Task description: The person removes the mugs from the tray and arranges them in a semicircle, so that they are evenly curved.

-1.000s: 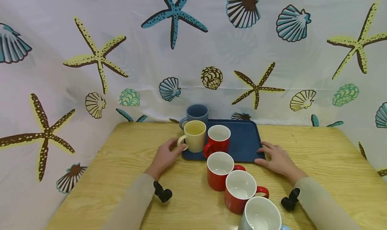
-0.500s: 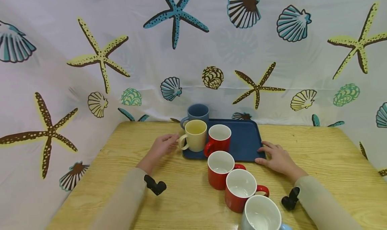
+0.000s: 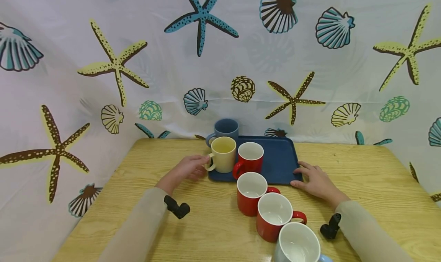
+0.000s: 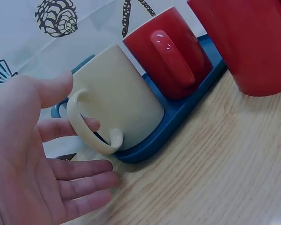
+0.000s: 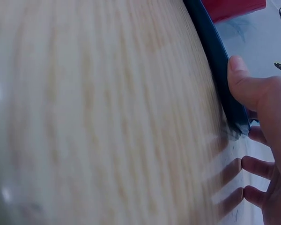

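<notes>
My left hand (image 3: 189, 168) is at the cream mug (image 3: 224, 157), fingers mostly straight. In the left wrist view its index finger (image 4: 56, 129) passes through the mug's handle, with the thumb above and the other fingers spread below. The mug stands upright on the left part of a dark blue tray (image 3: 277, 158). Beside it on the tray is a red mug (image 3: 254, 164), white inside; behind it, partly hidden, is a blue mug (image 3: 225, 127). My right hand (image 3: 315, 180) holds the tray's near right corner between thumb (image 5: 243, 84) and fingers.
Two more red mugs (image 3: 249, 204) (image 3: 268, 229) and a pale blue mug (image 3: 298, 244) stand in a diagonal row on the wooden table (image 3: 206, 223), from the tray's front edge toward the near right. A shell-and-starfish patterned cloth (image 3: 220, 70) hangs behind the table.
My left hand first drew back leftward from the cream mug's handle, then came to it again with the index finger through it. The right hand and the mugs have stayed put.
</notes>
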### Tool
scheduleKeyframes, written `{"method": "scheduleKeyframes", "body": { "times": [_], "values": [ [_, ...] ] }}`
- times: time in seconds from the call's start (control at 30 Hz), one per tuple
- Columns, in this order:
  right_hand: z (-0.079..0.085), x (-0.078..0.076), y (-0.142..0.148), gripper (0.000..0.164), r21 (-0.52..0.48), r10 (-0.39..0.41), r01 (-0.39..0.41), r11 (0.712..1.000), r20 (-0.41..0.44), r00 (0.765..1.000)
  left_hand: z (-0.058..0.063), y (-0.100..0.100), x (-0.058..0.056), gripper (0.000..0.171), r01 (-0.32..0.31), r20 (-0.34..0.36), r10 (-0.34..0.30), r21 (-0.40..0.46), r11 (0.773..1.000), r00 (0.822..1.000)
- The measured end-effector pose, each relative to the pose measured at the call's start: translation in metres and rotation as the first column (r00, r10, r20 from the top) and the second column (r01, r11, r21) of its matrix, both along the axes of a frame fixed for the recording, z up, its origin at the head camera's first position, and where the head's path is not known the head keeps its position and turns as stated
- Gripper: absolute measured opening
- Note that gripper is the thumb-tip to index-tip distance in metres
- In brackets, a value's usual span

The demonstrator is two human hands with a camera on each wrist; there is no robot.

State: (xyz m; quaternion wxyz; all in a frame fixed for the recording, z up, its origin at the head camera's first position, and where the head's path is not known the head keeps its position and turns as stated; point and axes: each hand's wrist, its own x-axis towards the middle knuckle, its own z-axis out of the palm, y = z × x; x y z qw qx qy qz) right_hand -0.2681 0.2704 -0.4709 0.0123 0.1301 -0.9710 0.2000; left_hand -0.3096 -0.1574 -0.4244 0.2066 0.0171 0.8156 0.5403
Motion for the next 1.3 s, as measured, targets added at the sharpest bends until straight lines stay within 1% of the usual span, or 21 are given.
{"method": "scheduleKeyframes", "body": {
  "times": [0.07,0.2,0.37,0.5,0.63,0.73,0.87,0.97,1.07,1.2,1.3],
  "values": [
    [0.001,0.0,0.0,0.057,-0.007,-0.002,0.002,1.0,0.006,1.0,0.0,0.001,-0.002,0.058,0.013,0.007,-0.013,-0.006,1.0,1.0],
    [0.002,0.001,0.0,0.053,-0.023,0.002,-0.002,1.0,0.006,1.0,0.002,0.002,-0.004,0.049,0.049,0.015,-0.049,-0.025,0.998,0.999],
    [-0.001,0.002,-0.003,0.051,-0.04,0.013,-0.013,0.999,-0.008,1.0,0.008,0.002,-0.005,0.038,0.102,0.019,-0.101,-0.062,0.993,0.995],
    [-0.005,0.002,-0.004,0.052,-0.053,0.008,-0.008,0.999,-0.009,1.0,0.018,0.002,-0.006,0.038,0.149,0.018,-0.148,-0.093,0.985,0.989],
    [-0.006,0.003,-0.002,0.051,-0.074,-0.013,0.012,0.997,-0.009,1.0,0.028,0.009,-0.007,0.043,0.188,0.038,-0.186,-0.063,0.98,0.982],
    [-0.006,0.004,0.0,0.05,-0.083,-0.016,0.015,0.996,-0.008,1.0,0.029,0.015,-0.007,0.045,0.173,0.061,-0.172,-0.008,0.985,0.983],
    [-0.006,0.003,0.001,0.051,-0.091,-0.013,0.013,0.996,-0.002,1.0,0.022,0.019,-0.006,0.047,0.121,0.103,-0.13,0.089,0.989,0.986],
    [-0.007,0.003,0.001,0.052,-0.105,-0.011,0.011,0.994,0.003,1.0,0.016,0.021,-0.006,0.05,0.082,0.146,-0.106,0.167,0.983,0.984],
    [-0.008,0.003,0.001,0.053,-0.123,-0.007,0.008,0.992,0.007,1.0,0.012,0.023,-0.006,0.05,0.045,0.17,-0.085,0.23,0.972,0.982],
    [-0.008,0.003,0.0,0.052,-0.142,-0.001,0.003,0.99,0.01,1.0,0.009,0.024,-0.004,0.052,0.024,0.156,-0.067,0.264,0.964,0.985],
    [-0.008,0.004,0.0,0.052,-0.149,-0.004,0.006,0.989,0.01,1.0,0.006,0.023,-0.003,0.056,0.031,0.129,-0.068,0.265,0.964,0.989]
  ]
}}
